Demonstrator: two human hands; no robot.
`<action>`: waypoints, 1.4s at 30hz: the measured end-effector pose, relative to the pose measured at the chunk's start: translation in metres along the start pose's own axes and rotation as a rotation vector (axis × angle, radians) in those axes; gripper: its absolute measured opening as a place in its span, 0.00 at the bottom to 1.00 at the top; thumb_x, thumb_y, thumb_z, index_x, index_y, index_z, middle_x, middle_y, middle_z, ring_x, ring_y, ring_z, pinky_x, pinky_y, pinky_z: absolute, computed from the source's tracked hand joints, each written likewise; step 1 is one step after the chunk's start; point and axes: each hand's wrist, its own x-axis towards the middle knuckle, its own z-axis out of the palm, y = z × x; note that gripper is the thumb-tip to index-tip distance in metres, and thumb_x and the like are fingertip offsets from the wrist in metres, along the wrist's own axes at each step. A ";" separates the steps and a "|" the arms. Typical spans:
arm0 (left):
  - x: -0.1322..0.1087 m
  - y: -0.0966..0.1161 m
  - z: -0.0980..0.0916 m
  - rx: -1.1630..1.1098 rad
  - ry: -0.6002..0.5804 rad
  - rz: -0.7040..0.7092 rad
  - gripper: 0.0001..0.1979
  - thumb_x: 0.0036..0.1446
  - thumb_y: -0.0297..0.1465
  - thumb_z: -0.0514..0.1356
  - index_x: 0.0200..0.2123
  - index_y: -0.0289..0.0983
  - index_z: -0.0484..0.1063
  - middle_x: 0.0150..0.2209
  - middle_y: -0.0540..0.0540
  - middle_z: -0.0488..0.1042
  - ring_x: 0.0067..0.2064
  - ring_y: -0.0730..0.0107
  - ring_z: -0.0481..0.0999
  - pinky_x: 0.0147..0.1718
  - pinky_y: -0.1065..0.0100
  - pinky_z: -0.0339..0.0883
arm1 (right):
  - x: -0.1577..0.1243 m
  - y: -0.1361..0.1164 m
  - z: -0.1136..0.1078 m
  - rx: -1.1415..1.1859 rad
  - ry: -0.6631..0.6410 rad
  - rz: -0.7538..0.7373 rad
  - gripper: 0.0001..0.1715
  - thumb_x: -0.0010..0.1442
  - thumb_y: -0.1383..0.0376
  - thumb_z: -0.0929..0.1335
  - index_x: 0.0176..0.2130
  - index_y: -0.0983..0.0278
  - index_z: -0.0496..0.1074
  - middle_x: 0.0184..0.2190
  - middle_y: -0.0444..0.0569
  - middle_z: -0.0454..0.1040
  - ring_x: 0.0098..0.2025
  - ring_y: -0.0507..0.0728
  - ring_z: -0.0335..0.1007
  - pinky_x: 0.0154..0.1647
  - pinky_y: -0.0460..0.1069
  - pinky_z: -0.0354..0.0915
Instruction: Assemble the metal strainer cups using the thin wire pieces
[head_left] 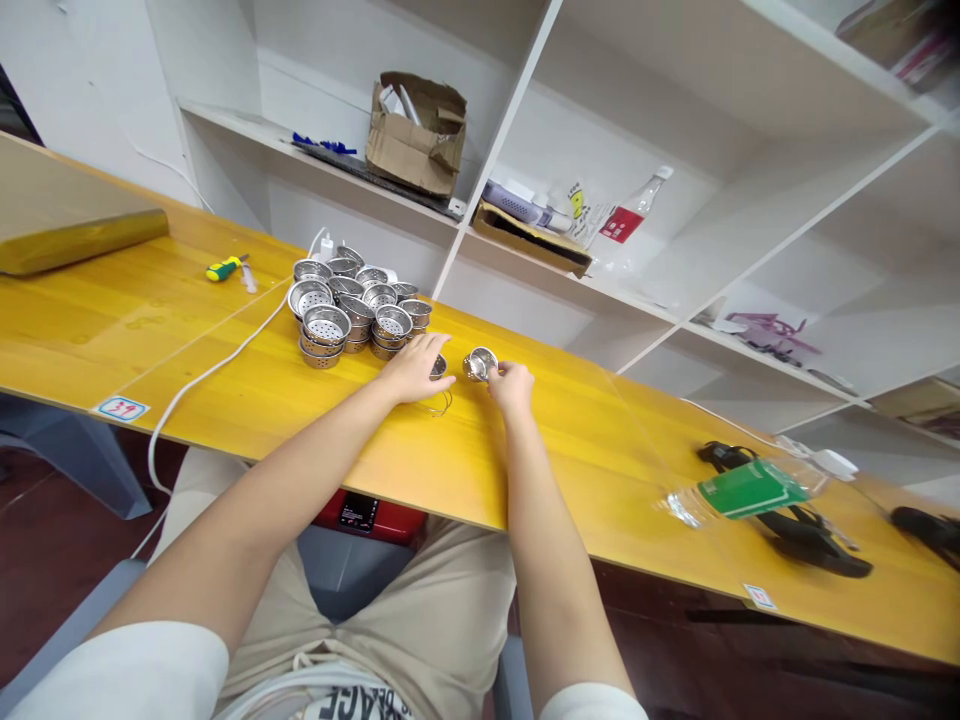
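Metal cup, pinched by right hand, lies near left hand, whose grip I can't tell.

The right hand pinches a small perforated metal strainer cup above or on the yellow wooden table. The left hand spreads its thumb and fingers around another metal cup; its grip is unclear. A thin wire loop lies just below. Stacked strainer cups crowd leftward, near a yellow-and-green screwdriver. A green-labelled plastic bottle lies far right.
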 end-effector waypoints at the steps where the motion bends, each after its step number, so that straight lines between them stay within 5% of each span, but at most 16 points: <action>1: 0.000 0.000 0.000 0.013 -0.013 -0.009 0.35 0.60 0.40 0.64 0.66 0.33 0.60 0.64 0.33 0.67 0.66 0.47 0.67 0.67 0.50 0.60 | 0.001 0.002 0.001 -0.032 -0.009 0.012 0.14 0.63 0.65 0.67 0.39 0.67 0.82 0.30 0.57 0.81 0.37 0.61 0.78 0.40 0.48 0.67; 5: -0.001 -0.002 0.001 0.054 -0.049 -0.061 0.33 0.60 0.39 0.63 0.65 0.33 0.61 0.64 0.34 0.67 0.66 0.47 0.67 0.67 0.51 0.60 | 0.004 0.006 0.005 -0.108 -0.031 0.056 0.11 0.62 0.65 0.69 0.38 0.66 0.82 0.38 0.61 0.82 0.44 0.63 0.78 0.43 0.49 0.68; 10: -0.001 -0.006 0.005 0.041 -0.091 -0.184 0.33 0.62 0.38 0.61 0.66 0.31 0.59 0.65 0.32 0.66 0.66 0.48 0.67 0.67 0.54 0.60 | 0.004 0.008 0.003 -0.122 -0.119 0.141 0.14 0.64 0.60 0.69 0.32 0.65 0.80 0.35 0.62 0.81 0.41 0.63 0.77 0.41 0.50 0.68; 14: 0.001 -0.009 0.007 0.063 -0.095 -0.299 0.34 0.59 0.43 0.64 0.62 0.31 0.64 0.61 0.30 0.70 0.63 0.45 0.69 0.63 0.53 0.64 | -0.003 0.000 -0.004 -0.168 0.056 0.127 0.20 0.67 0.55 0.67 0.44 0.68 0.79 0.44 0.67 0.80 0.46 0.66 0.77 0.44 0.52 0.67; 17: 0.001 -0.011 0.010 0.097 -0.080 -0.286 0.31 0.58 0.44 0.65 0.59 0.32 0.67 0.58 0.32 0.71 0.61 0.45 0.70 0.62 0.53 0.65 | -0.013 -0.015 -0.005 -0.127 0.150 -0.016 0.18 0.68 0.56 0.65 0.45 0.66 0.78 0.41 0.61 0.81 0.44 0.63 0.77 0.44 0.51 0.65; 23: 0.003 -0.011 0.012 0.137 -0.061 -0.247 0.29 0.56 0.46 0.67 0.54 0.34 0.69 0.54 0.34 0.74 0.58 0.45 0.70 0.59 0.52 0.65 | -0.030 -0.037 0.001 -0.089 -0.315 -0.371 0.12 0.63 0.61 0.70 0.30 0.64 0.76 0.30 0.48 0.79 0.33 0.54 0.72 0.35 0.46 0.60; 27: 0.003 -0.007 0.010 0.226 -0.086 -0.233 0.27 0.59 0.46 0.65 0.53 0.32 0.70 0.53 0.33 0.74 0.56 0.46 0.71 0.58 0.54 0.65 | -0.032 -0.035 0.001 -0.127 -0.509 -0.364 0.11 0.61 0.61 0.72 0.30 0.64 0.76 0.27 0.45 0.77 0.30 0.52 0.69 0.30 0.45 0.58; 42: 0.002 -0.003 0.007 0.256 -0.086 -0.228 0.28 0.59 0.47 0.65 0.54 0.33 0.70 0.54 0.33 0.74 0.56 0.46 0.71 0.57 0.54 0.65 | -0.031 -0.033 0.005 -0.087 -0.669 -0.241 0.14 0.59 0.58 0.76 0.30 0.63 0.73 0.20 0.42 0.73 0.23 0.50 0.69 0.27 0.45 0.60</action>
